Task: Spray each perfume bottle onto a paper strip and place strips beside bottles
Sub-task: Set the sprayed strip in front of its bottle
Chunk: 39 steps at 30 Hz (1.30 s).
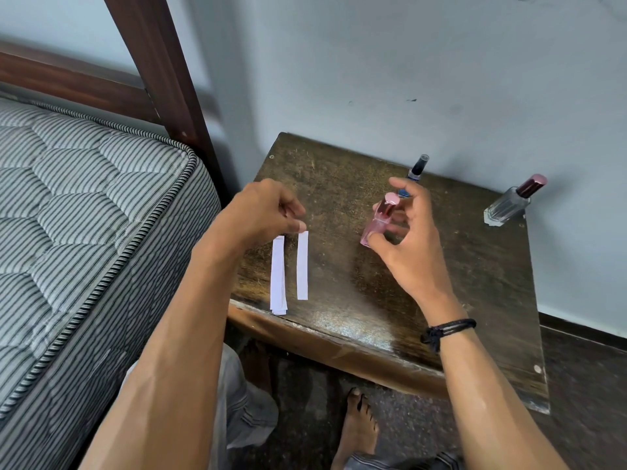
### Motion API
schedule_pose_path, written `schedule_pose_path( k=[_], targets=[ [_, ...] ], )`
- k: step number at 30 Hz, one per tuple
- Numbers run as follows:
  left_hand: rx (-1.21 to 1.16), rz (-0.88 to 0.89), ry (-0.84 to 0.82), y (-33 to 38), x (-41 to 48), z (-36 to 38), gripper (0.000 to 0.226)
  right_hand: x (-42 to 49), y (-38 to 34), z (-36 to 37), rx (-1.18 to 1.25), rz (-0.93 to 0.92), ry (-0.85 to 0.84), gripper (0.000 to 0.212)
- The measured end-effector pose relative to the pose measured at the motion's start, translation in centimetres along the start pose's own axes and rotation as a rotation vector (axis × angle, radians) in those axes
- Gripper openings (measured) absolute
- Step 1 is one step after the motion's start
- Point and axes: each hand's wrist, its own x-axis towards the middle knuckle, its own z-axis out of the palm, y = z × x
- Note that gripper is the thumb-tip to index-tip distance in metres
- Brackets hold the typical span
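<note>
Leftmost, a stack of paper strips [279, 276] is lying at the counter's [339, 320] near-left edge. Beside it the left hand [268, 208] is pinching the far tip of a single strip [302, 266], light and floppy, perhaps lifting it. The right hand's [414, 232] grip is curling round the pink bottle [372, 228] mid-counter: smooth, likely slippery glass, so holding its flat sides is looking safest.

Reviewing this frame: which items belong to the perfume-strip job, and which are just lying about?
Job:
- pink bottle, held in right hand
- blue bottle
- clear bottle
- single strip, top pinched by left hand
- strip stack

Lying about:
- mattress
- bed frame
- wristband
</note>
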Motion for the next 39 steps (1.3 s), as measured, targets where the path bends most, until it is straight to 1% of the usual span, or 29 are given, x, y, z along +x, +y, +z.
schedule_pose_path(
  k=[3, 5, 6, 8, 12, 15, 17, 20, 23, 26, 30, 36, 39],
  targets=[
    [0.054, 0.032, -0.105, 0.2, 0.1, 0.3, 0.024, 0.1, 0.4, -0.1, -0.021, 0.001, -0.011, 0.077],
    [0.072, 0.044, -0.138, 0.3, 0.2, 0.6, 0.027, 0.0, 0.5, -0.1, -0.038, -0.007, -0.018, 0.088],
    [0.081, 0.047, -0.141, 0.3, 0.2, 0.7, 0.027, -0.1, 0.5, 0.0, -0.058, -0.022, 0.001, 0.093],
    [0.098, 0.059, -0.132, 0.3, 0.2, 1.0, 0.026, -0.2, 0.2, 0.2, -0.118, -0.095, 0.125, 0.096],
    [0.124, 0.067, -0.12, 0.3, 0.3, 1.2, 0.022, -0.4, -0.8, 0.7, -0.133, -0.374, 0.487, 0.084],
    [0.129, 0.071, -0.12, 0.4, 0.3, 1.3, 0.019, -0.8, -1.3, 1.0, -0.168, -0.567, 0.636, 0.068],
    [0.114, 0.072, -0.116, 0.5, 0.2, 1.3, 0.015, -1.2, -1.7, 1.2, -0.201, -0.62, 0.695, 0.055],
    [0.104, 0.067, -0.11, 0.7, 0.1, 1.2, 0.013, -1.6, -2.2, 1.7, -0.269, -0.609, 0.775, 0.041],
    [0.117, 0.058, -0.094, 0.8, 0.2, 1.1, 0.013, -1.7, -2.3, 1.7, -0.294, -0.582, 0.784, 0.037],
    [0.096, 0.061, -0.111, 0.7, 0.1, 0.9, 0.012, -1.6, -2.4, 1.5, -0.283, -0.547, 0.772, 0.035],
    [0.092, 0.065, -0.151, 0.6, 0.0, 1.0, 0.019, -1.5, -2.5, 1.4, -0.277, -0.534, 0.756, 0.034],
    [0.133, 0.051, -0.144, 0.7, -0.1, 1.1, 0.021, -1.5, -2.8, 1.6, -0.283, -0.591, 0.762, 0.037],
    [0.113, 0.06, -0.133, 0.9, -0.1, 0.9, 0.019, -1.7, -2.7, 1.6, -0.312, -0.615, 0.768, 0.037]
  ],
)
